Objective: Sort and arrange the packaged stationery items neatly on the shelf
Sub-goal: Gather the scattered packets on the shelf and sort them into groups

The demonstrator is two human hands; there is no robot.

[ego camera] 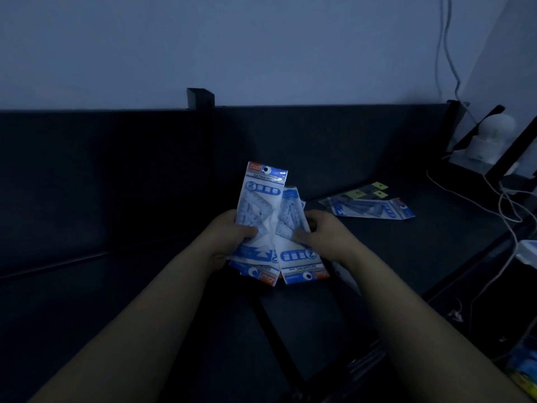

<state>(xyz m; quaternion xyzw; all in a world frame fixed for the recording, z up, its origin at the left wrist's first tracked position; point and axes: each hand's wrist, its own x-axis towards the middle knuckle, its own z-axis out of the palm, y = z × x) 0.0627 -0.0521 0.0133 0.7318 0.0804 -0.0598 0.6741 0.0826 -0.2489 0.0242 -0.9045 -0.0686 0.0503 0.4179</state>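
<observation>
Head view, and dim light is met straight away: a dark shelf [406,257] is seen below, set against a pale wall [261,53]. Both bare forearms are stretched forward over it. An upright packet [263,199] of geometric rulers, blue and white, is gripped by the left hand [232,232], with the thumb laid across the front and the fingers curled behind. At least one more packet is stacked behind it in that same grip, its header showing at the bottom edge. Just beside it, and overlapped with it, an inverted packet [300,258] is pinched by the right hand [328,237], the thumb pressed on its face and the printed header turned toward the camera. Both packets are held over the shelf. Further right, a flat packet [374,209] of the same kind is laid on the shelf, and yellow-tagged packs [369,191] are found just behind it. At the far right, white cables [457,85] are draped down the wall past a white bulb [497,126].
</observation>
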